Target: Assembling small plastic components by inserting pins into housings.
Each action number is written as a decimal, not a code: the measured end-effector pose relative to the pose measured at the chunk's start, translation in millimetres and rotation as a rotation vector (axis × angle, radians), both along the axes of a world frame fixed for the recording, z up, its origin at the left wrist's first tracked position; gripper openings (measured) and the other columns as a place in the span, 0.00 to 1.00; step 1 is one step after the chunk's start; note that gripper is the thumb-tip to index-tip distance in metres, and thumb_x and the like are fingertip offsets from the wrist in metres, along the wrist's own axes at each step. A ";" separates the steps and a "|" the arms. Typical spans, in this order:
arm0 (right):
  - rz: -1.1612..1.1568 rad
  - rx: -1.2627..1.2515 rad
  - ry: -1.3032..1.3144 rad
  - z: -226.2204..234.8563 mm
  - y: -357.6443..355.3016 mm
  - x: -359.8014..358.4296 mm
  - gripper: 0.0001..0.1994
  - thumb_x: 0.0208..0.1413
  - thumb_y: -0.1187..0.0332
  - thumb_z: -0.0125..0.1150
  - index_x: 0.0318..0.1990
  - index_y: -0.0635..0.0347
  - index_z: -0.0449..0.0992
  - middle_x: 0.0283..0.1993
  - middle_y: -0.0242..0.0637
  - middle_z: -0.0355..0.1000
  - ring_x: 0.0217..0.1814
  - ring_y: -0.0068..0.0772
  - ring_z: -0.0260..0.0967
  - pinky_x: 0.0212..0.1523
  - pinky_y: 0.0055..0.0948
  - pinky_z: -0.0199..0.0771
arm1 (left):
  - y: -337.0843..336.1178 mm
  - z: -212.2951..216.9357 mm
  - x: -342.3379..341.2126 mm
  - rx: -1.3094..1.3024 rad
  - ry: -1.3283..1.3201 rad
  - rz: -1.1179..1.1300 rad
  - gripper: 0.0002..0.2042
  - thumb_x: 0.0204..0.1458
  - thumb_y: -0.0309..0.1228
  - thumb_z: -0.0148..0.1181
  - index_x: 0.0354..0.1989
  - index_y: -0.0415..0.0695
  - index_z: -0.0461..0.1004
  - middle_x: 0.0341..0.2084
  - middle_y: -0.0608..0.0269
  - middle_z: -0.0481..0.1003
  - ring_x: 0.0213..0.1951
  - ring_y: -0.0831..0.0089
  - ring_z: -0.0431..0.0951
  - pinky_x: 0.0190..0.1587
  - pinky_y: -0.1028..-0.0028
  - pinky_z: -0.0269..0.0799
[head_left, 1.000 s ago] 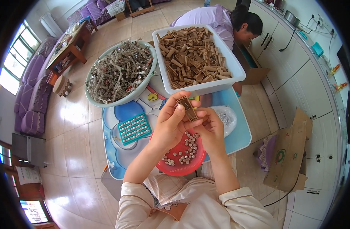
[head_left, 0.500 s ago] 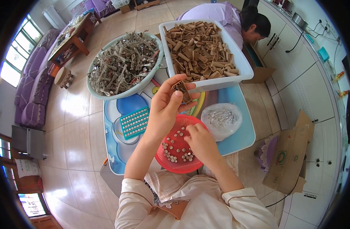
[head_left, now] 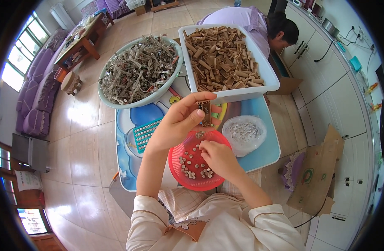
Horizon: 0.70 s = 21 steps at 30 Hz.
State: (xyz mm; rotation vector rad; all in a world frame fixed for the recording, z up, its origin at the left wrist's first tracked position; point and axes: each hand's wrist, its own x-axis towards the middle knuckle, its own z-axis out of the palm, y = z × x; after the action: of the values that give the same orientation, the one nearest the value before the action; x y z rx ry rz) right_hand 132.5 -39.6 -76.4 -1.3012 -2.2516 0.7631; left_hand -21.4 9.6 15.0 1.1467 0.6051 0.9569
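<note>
My left hand [head_left: 173,127] is raised over the far side of a red plastic basket [head_left: 175,147]. Between its thumb and fingers it grips a small brown plastic casing [head_left: 205,113] with metal bits inside, held upright. Below it, my right hand [head_left: 221,157] reaches into the basket with thumb and fingertips pinched together. Whatever those fingertips hold, if anything, is too small to tell. Loose silvery round discs [head_left: 189,172] lie about the basket floor. A teal tray [head_left: 145,134] with rows of similar discs lies left of the basket, partly hidden behind my left forearm.
On the blue low table [head_left: 267,113] sits a clear plastic bag [head_left: 244,133] of small metal pieces. Beyond are a pale tub [head_left: 103,94] of wiry metal-and-plastic parts and a white bin [head_left: 272,83] full of brown casings. A person [head_left: 238,17] bends behind the bin; cardboard [head_left: 311,180] stands right.
My left hand has come nearer and slightly right, and the casing now stands more upright. My right hand has shifted a little, its fingertips closer to the casing. The whole view has shifted slightly.
</note>
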 end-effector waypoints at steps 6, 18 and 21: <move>-0.113 -0.407 0.837 37.4 10.8 20.9 0.11 0.46 0.73 0.59 0.36 0.64 0.66 0.31 0.31 0.67 0.30 0.18 0.65 0.34 0.17 0.67 | -8.7 0.0 -6.9 0.301 0.230 0.019 0.15 0.53 0.20 0.41 0.50 0.37 0.59 0.41 0.55 0.68 0.43 0.71 0.70 0.45 0.72 0.69; -0.146 0.135 0.634 75.5 6.8 5.2 0.08 0.47 0.78 0.55 0.37 0.66 0.68 0.34 0.37 0.70 0.35 0.24 0.68 0.34 0.21 0.68 | -18.0 3.2 8.1 0.435 0.376 0.193 0.16 0.47 0.16 0.42 0.46 0.37 0.64 0.32 0.59 0.72 0.27 0.77 0.74 0.33 0.79 0.69; -0.153 0.132 0.583 75.4 7.3 6.2 0.10 0.47 0.78 0.55 0.38 0.65 0.67 0.32 0.36 0.70 0.34 0.23 0.68 0.34 0.21 0.68 | -15.6 2.7 6.6 0.389 0.401 0.177 0.15 0.49 0.16 0.42 0.46 0.35 0.63 0.36 0.58 0.71 0.34 0.76 0.72 0.38 0.78 0.68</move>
State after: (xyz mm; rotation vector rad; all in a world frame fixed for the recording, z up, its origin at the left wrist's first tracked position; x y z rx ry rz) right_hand 138.7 -32.2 -1.0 -1.0095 -1.6887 0.7972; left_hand -14.9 -6.0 17.7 1.6760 0.8778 1.0295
